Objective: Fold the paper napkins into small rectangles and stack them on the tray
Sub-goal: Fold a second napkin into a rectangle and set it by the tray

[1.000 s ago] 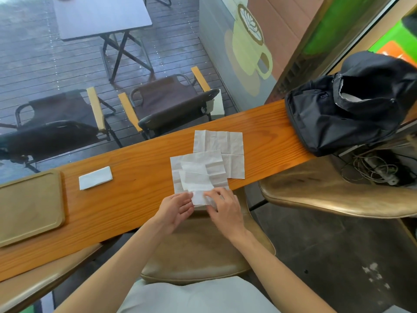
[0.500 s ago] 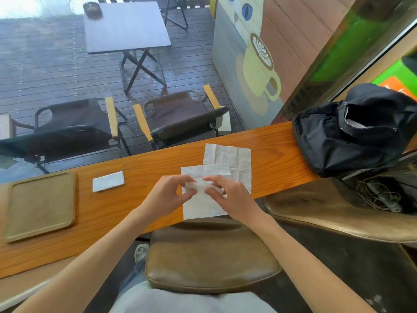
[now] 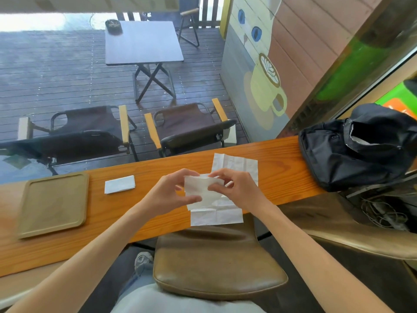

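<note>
**Both hands hold one napkin above the desk**

The left hand (image 3: 168,193) and the right hand (image 3: 239,188) meet over the wooden desk (image 3: 140,213), each with its grip closed on the same half-folded napkin (image 3: 200,190). The left grip pinches the napkin's left edge between thumb and curled fingers; the right grip pinches its top and right edge the same way. The napkin is lifted off the desk, its lower part hanging loose.

Directly under the held napkin lies a flat sheet (image 3: 216,216), opened out and creased, its near edge reaching past the desk's front edge. Beyond the held napkin, toward the window, lies a second sheet (image 3: 237,162), also flat, partly hidden behind the right hand. Whether the two flat sheets overlap cannot be told.

Left of the held napkin, well apart from it, a folded napkin (image 3: 119,184) rests on the desk as a small rectangle. Further left again, just beside that rectangle but not touching it, sits the tray (image 3: 54,203), with nothing on it.

Right of the held napkin, at the desk's far end, a black bag (image 3: 352,152) lies on the wood. Below the held napkin, in front of the desk, stands a brown stool (image 3: 216,265).
</note>
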